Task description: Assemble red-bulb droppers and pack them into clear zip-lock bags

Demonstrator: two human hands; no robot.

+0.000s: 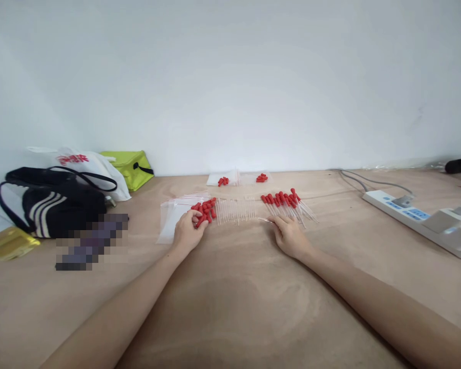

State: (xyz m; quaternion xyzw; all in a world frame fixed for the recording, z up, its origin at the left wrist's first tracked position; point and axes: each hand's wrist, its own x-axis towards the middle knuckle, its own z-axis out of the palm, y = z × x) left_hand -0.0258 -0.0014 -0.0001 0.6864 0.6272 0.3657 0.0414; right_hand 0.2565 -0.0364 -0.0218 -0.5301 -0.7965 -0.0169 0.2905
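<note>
My left hand (187, 230) is at the near side of a heap of red rubber dropper bulbs (207, 209), its fingers closed around a bulb at the edge. The heap lies partly on a clear zip bag (169, 218). In my right hand (290, 236), a thin glass dropper tube (264, 220) is pinched, its end pointing left. Between the hands, several bare glass tubes (236, 211) lie side by side in a row. Just beyond my right hand is a pile of droppers with red bulbs fitted (282, 199), tubes pointing toward me.
Two more clear bags with red bulbs (223, 181) (262, 178) lie by the wall. On the left are a black bag (61, 205), a white plastic bag (111, 177), a lime-green bag (132, 169) and a yellow packet (11, 243). A power strip (392, 205) with plugs stands right.
</note>
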